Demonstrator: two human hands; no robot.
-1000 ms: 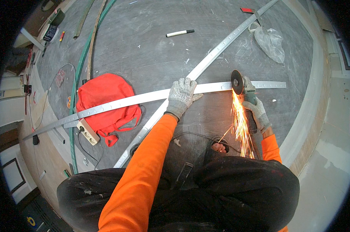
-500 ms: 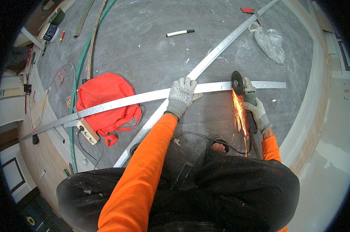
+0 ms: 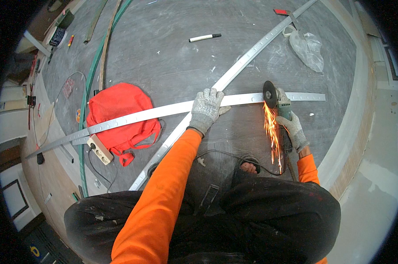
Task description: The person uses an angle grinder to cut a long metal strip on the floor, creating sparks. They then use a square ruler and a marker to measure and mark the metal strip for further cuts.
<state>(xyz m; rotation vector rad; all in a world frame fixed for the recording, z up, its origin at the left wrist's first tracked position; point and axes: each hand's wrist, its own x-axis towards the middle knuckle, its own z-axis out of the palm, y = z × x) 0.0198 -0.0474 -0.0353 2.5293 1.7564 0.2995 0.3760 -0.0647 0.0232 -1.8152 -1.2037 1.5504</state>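
Note:
My gloved left hand [image 3: 206, 108] clamps a long silvery metal profile [image 3: 163, 110], fingers over its far edge and thumb stretched to the right. Under it, a second metal profile [image 3: 245, 58] crosses diagonally. My gloved right hand [image 3: 294, 131] is wrapped round the body of a green and grey angle grinder [image 3: 284, 108]. Its dark disc [image 3: 269, 93] stands upright against the first profile, towards that profile's right end. Orange sparks [image 3: 272, 136] stream down from the contact towards me. The cut itself is hidden behind the disc.
A red cloth bag [image 3: 119, 105] lies under the left profile, beside a white power strip [image 3: 100, 149]. A cable [image 3: 221, 152] runs near my bare toes [image 3: 248, 167]. Farther off lie a marker [image 3: 205, 38], a clear plastic bag [image 3: 307, 50] and green strips [image 3: 92, 72].
The spark stream has shifted slightly in shape and still falls towards me. My hands, the grinder and both profiles stay in nearly the same places.

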